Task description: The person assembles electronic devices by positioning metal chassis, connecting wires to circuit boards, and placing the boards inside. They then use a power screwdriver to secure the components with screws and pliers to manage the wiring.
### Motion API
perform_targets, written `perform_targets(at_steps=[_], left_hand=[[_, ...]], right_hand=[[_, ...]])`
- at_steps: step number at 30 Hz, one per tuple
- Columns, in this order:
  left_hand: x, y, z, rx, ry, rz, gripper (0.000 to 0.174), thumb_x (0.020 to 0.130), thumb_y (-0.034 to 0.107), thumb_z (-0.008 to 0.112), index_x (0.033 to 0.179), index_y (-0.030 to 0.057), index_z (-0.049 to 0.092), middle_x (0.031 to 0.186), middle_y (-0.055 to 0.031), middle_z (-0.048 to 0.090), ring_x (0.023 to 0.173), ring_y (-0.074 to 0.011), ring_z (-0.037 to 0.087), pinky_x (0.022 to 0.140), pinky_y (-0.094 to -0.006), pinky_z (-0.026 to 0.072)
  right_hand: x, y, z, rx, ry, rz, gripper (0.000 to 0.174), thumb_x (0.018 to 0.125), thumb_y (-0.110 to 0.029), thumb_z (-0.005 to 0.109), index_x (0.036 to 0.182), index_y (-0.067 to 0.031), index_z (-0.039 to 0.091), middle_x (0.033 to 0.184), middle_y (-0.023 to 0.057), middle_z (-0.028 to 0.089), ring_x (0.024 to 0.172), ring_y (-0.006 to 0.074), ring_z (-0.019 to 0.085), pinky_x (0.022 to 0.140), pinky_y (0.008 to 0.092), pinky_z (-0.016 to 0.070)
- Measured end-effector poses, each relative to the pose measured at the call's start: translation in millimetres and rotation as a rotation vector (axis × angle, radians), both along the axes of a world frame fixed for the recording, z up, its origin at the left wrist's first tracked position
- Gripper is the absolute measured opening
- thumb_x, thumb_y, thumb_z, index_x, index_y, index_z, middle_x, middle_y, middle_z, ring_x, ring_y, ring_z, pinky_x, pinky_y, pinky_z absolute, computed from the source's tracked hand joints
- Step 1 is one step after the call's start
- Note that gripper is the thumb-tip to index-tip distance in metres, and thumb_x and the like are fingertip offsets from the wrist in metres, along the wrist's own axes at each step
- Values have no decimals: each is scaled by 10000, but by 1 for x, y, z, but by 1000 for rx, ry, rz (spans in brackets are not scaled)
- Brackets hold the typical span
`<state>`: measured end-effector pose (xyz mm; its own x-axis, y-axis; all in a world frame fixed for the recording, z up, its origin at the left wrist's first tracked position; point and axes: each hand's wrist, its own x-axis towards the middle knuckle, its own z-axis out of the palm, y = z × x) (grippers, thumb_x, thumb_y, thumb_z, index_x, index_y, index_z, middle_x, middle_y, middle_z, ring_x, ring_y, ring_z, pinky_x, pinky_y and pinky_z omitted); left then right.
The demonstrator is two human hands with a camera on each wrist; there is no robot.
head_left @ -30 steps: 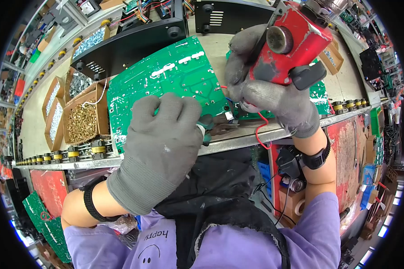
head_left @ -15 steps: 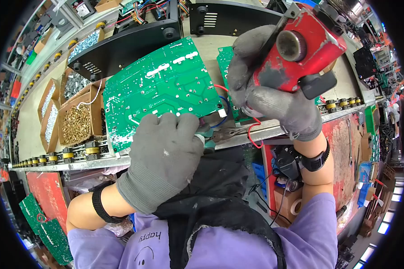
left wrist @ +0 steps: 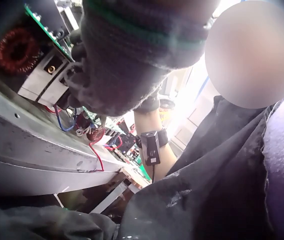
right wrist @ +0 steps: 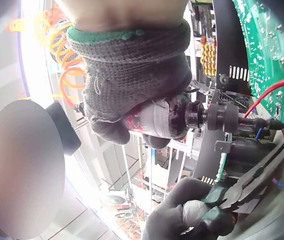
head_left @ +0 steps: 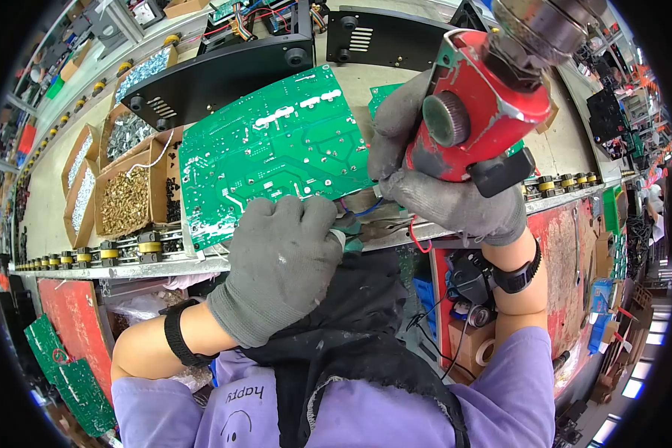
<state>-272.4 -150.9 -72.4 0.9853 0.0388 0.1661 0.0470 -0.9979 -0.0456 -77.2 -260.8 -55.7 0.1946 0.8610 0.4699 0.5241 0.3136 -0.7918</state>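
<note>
In the head view a large green circuit board [head_left: 276, 142] lies tilted on the bench, solder side up. My gloved left hand [head_left: 284, 265] is at its near edge, knuckles up, and grips green-handled long-nose pliers [right wrist: 259, 175], whose jaws point right along the bench edge. My gloved right hand [head_left: 444, 194] wraps around a worn red power screwdriver [head_left: 478, 112] over the board's right corner. In the right wrist view its dark bit [right wrist: 259, 121] extends to beside the board, close to the pliers' tips. Red and blue wires [head_left: 366, 207] come out near that corner.
Cardboard trays hold brass screws [head_left: 127, 200] and silvery parts [head_left: 129, 134] at left. Black slotted panels [head_left: 224, 75] stand behind the board. Another green board lies partly hidden under the right hand. A roller track [head_left: 108, 254] runs along the bench's front edge.
My left hand has drawn back from over the board to its near edge, still gripping the pliers. The screwdriver has swung right, then back left and lower towards the board's right corner.
</note>
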Motion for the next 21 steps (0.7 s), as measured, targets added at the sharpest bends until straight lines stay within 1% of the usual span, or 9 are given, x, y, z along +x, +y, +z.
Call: perform_targets(at_steps=[6,8,9,10,12,15,18,20,21], left_hand=[[5,-1,-9,-61,-121,29,105,666,159,668,618,101,595,802,-47,505,717,-222,519,601,-391,349],[6,-2,-9,-44,-65,3,106,722,169,659,749,92,592,797,-32,486,716,-201,516,646,-368,385],[6,-2,-9,-50,-61,2,106,722,169,659,749,92,592,797,-32,486,716,-201,516,646,-368,385],[6,-2,-8,-83,-74,2,127,703,160,672,672,94,568,801,-44,491,720,-217,512,635,-384,367],[4,1,-6,-118,-89,0,174,683,152,684,595,96,545,804,-56,496,724,-233,508,624,-400,350],[1,0,-3,-170,-78,-5,174,668,117,706,619,96,540,802,-68,502,722,-254,514,660,-406,369],[-5,6,9,-285,-111,-82,186,653,112,746,669,79,564,833,-78,550,739,-284,550,668,-414,397],[-7,22,36,-452,93,-106,174,652,96,761,769,69,635,872,-77,594,763,-300,590,664,-420,430],[1,32,47,-325,58,-115,189,667,76,751,845,96,691,916,-83,617,767,-299,609,642,-425,449]], right_hand=[[-8,0,-20,-17,375,-9,405,741,-12,749,1118,-21,600,957,33,653,853,96,615,741,276,516],[-1,-8,-19,-145,551,-10,455,743,1,755,1161,-10,575,976,51,648,887,112,620,774,284,516],[-3,-3,-29,92,680,43,499,743,19,748,1200,-19,552,978,70,645,881,123,622,769,291,521],[-1,-6,-28,88,683,38,499,743,19,748,1200,-19,552,978,70,645,881,123,622,769,291,521],[0,-8,-16,29,478,-106,570,723,-175,742,1215,-25,494,878,146,626,746,209,640,613,319,521],[0,-15,-7,199,413,-112,587,743,-215,723,1240,-16,481,856,152,604,680,225,624,647,355,527],[5,-24,1,263,300,-86,572,765,-206,703,1255,-20,475,866,138,592,672,219,614,678,381,523],[2,-32,6,257,257,-86,558,782,-203,695,1261,-23,474,870,129,584,664,213,605,687,391,518],[-1,-35,7,313,279,-121,549,797,-202,695,1266,-26,471,863,117,570,654,204,595,674,384,513]])
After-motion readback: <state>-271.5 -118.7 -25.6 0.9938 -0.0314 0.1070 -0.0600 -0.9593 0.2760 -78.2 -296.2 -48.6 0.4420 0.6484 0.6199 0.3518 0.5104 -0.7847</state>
